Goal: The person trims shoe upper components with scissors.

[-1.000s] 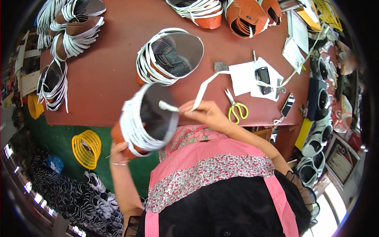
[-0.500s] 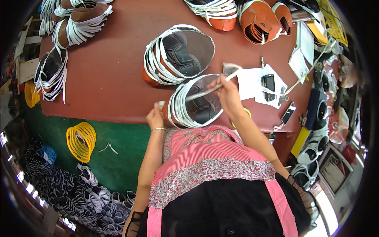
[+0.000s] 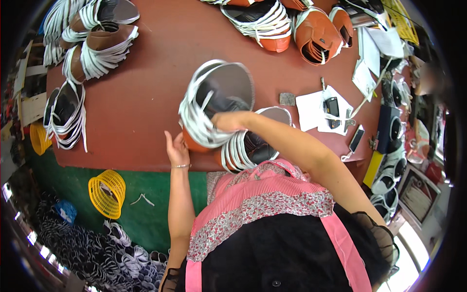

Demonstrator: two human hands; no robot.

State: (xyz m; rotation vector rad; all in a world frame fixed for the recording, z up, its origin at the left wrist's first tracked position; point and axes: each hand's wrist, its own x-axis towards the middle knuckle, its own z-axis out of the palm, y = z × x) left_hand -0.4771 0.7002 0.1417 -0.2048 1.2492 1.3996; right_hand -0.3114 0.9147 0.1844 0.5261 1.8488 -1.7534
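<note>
A blurred stack of orange shoe uppers (image 3: 197,141) with white edges and a dark inside is tilted on the table in front of me. My right hand (image 3: 231,121) reaches across into its opening and is closed on it, the fingertips hidden by the white edges. A short white strip (image 3: 207,99) sticks up just beyond that hand. At the stack's lower left, my left hand (image 3: 178,150) is open, thumb and fingers apart, close to the orange toe. A second stack of uppers (image 3: 258,144) sits nearer me, partly covered by my right forearm.
Brown upper stacks (image 3: 104,46) stand at the far left, orange ones (image 3: 318,34) at the far right. A grey block (image 3: 287,99), papers (image 3: 309,111), a handheld device (image 3: 332,109) and a phone (image 3: 356,138) lie right. A yellow basket (image 3: 107,194) is on the green floor.
The farther stack has come nearer and tilted. My right hand has moved left from the nearer stack to it. My left hand has let go and spread its fingers. The view has shifted slightly.
</note>
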